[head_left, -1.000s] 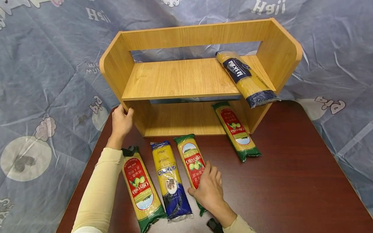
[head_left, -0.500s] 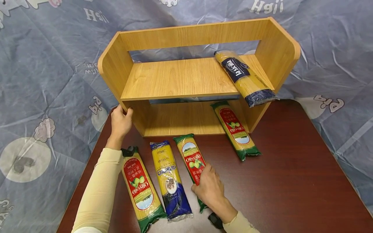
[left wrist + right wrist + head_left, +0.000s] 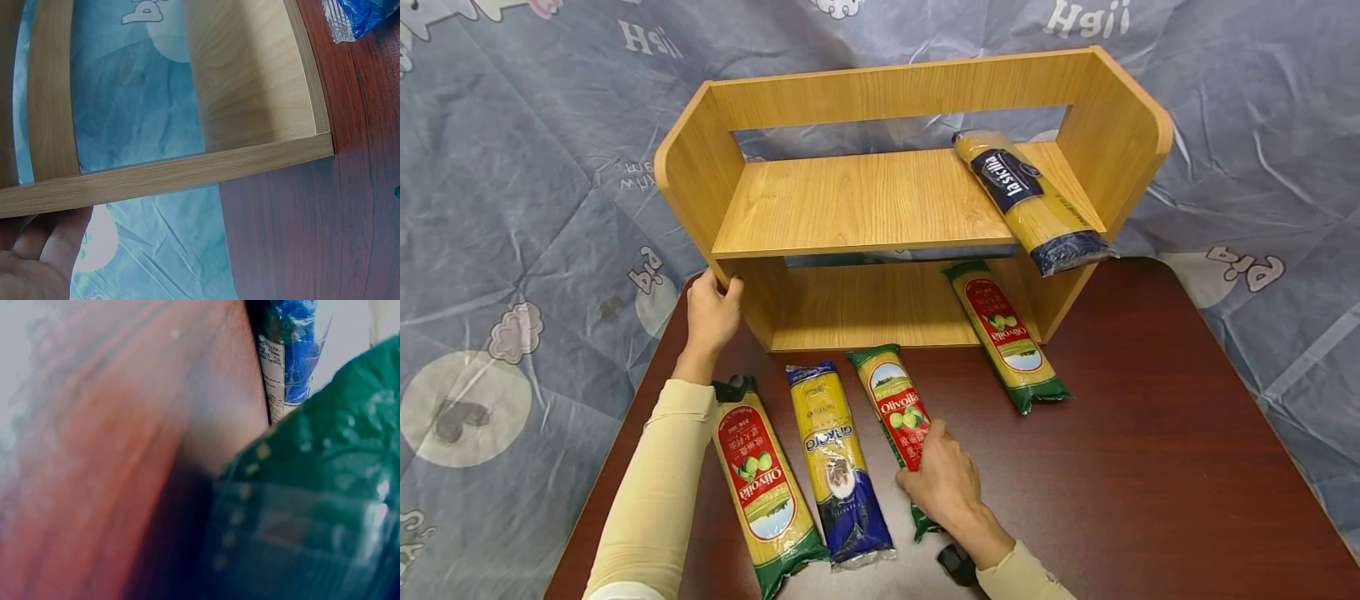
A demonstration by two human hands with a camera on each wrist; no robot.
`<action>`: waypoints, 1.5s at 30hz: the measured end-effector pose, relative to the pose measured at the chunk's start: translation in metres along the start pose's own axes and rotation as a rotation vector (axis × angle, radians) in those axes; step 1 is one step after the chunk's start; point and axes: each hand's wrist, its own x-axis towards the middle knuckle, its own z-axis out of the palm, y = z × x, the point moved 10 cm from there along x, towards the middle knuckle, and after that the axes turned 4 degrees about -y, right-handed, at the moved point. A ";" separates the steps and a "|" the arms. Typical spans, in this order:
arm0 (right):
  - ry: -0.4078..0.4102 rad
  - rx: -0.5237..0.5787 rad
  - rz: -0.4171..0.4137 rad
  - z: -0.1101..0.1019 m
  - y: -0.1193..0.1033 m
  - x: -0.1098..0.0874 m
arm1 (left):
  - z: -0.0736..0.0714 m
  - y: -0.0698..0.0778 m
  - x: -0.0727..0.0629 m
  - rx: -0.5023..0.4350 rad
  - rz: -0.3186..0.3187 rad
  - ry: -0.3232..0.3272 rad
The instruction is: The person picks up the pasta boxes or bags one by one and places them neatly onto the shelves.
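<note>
My left hand [image 3: 713, 315] grips the left side panel of a two-tier wooden shelf [image 3: 880, 200]; in the left wrist view, fingers [image 3: 53, 244] pass behind the panel's edge. My right hand [image 3: 946, 482] holds the lower half of a green-ended spaghetti packet [image 3: 891, 392] with a red label, covering part of it. The packet lies on the table in front of the shelf, its far end near the lower board. In the right wrist view, the packet's green end [image 3: 337, 456] fills the right side, and much of the rest is blurred.
A blue-and-yellow pasta packet [image 3: 838, 467] and another green-ended packet [image 3: 767, 492] lie to the left on the dark red table [image 3: 1172, 467]. A similar packet [image 3: 1007, 337] juts from the lower tier. A navy-labelled packet [image 3: 1030, 200] overhangs the upper tier. Patterned cloth [image 3: 535, 208] hangs behind.
My right hand has shifted slightly right and away from me, its fingers closing round the packet, whose near end has swung a little to the right. My left hand stays on the shelf.
</note>
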 end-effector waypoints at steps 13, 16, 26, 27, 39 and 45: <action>-0.032 0.028 0.009 0.002 0.002 0.000 | 0.001 0.000 0.000 -0.007 0.000 -0.011; -0.036 0.041 0.023 0.003 0.003 0.000 | 0.000 0.000 0.000 -0.008 0.001 -0.011; -0.022 0.060 0.018 0.002 0.003 -0.003 | 0.001 -0.001 0.001 -0.001 0.003 -0.018; -0.025 0.061 0.021 0.002 0.003 -0.003 | 0.001 -0.001 0.001 -0.001 0.003 -0.019; -0.042 0.086 0.002 -0.005 -0.001 -0.006 | 0.001 -0.003 0.000 -0.014 -0.004 -0.036; -0.038 0.107 0.003 -0.016 -0.006 -0.007 | 0.002 -0.004 0.001 -0.012 -0.006 -0.041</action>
